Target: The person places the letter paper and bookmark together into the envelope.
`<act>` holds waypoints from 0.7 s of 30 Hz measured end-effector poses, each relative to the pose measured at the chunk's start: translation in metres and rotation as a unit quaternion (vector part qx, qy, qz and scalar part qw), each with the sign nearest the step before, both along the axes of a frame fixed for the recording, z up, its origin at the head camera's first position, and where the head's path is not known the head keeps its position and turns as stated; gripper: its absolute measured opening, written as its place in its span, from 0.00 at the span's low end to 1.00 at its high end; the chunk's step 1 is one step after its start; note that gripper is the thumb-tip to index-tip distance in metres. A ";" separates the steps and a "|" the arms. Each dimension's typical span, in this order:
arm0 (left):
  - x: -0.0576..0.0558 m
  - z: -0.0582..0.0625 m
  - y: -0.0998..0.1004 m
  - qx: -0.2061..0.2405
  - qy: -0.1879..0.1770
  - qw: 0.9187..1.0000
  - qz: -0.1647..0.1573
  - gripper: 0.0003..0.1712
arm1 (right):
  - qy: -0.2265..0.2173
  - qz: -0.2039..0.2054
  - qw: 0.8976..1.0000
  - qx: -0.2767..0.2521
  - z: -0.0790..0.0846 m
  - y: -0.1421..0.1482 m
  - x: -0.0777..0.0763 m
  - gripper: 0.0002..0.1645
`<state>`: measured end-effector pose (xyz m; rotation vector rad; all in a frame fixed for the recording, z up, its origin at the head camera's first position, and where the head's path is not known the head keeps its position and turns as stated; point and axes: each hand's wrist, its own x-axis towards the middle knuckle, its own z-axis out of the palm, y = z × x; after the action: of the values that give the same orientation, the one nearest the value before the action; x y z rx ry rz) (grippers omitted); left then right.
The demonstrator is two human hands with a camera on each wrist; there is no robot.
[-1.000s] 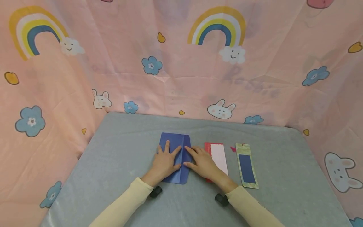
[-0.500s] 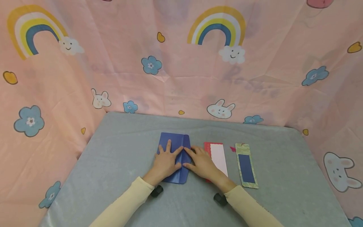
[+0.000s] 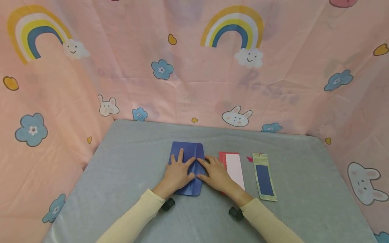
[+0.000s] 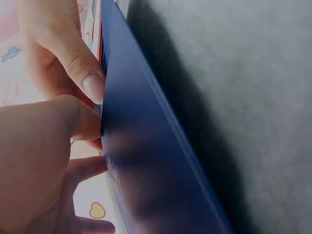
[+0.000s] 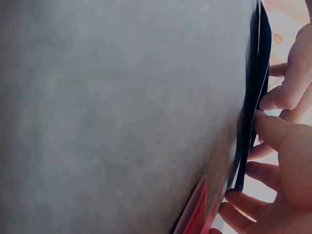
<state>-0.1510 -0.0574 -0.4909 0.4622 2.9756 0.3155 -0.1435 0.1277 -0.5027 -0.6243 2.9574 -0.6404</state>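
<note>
A blue paper envelope (image 3: pixel 186 147) lies flat in the middle of the table, its long flap (image 3: pixel 199 184) along the right side. My left hand (image 3: pixel 177 175) rests on the envelope's body with fingers spread, thumb and index finger reaching the crease. From the right, my right hand (image 3: pixel 217 173) touches the flap with thumb and index fingertips, close to the left hand's tips. In the left wrist view the near edge of the envelope (image 4: pixel 146 131) stands slightly off the cloth. The right wrist view shows its dark edge (image 5: pixel 263 44) beneath the fingertips of both hands.
Right of the envelope lies a red and white card (image 3: pixel 234 165), partly under the right hand and forearm. Farther right is a narrow green piece with a dark blue panel (image 3: pixel 264 179), a small pink tag (image 3: pixel 250 159) at its top left. Grey cloth (image 3: pixel 127 162) covers the table; a pink printed curtain (image 3: pixel 188 94) surrounds it.
Both hands stay on the envelope. The left hand's index finger and thumb have slid slightly right toward the crease; the right hand has barely moved.
</note>
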 end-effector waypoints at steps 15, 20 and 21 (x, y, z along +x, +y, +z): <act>0.000 -0.003 -0.002 0.027 0.049 0.998 0.016 0.36 | -0.012 -0.031 0.999 -0.041 0.001 -0.007 -0.004 0.37; 0.000 -0.004 -0.004 0.033 0.056 0.998 0.013 0.35 | -0.021 -0.050 0.996 -0.069 0.004 -0.013 -0.004 0.35; 0.000 -0.004 -0.004 0.036 0.057 0.998 0.012 0.35 | -0.023 -0.054 0.996 -0.074 0.004 -0.014 -0.005 0.35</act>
<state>-0.1514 -0.0612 -0.4950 0.4674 3.0921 0.4131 -0.1482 0.1138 -0.4989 -0.4548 2.9364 -0.8768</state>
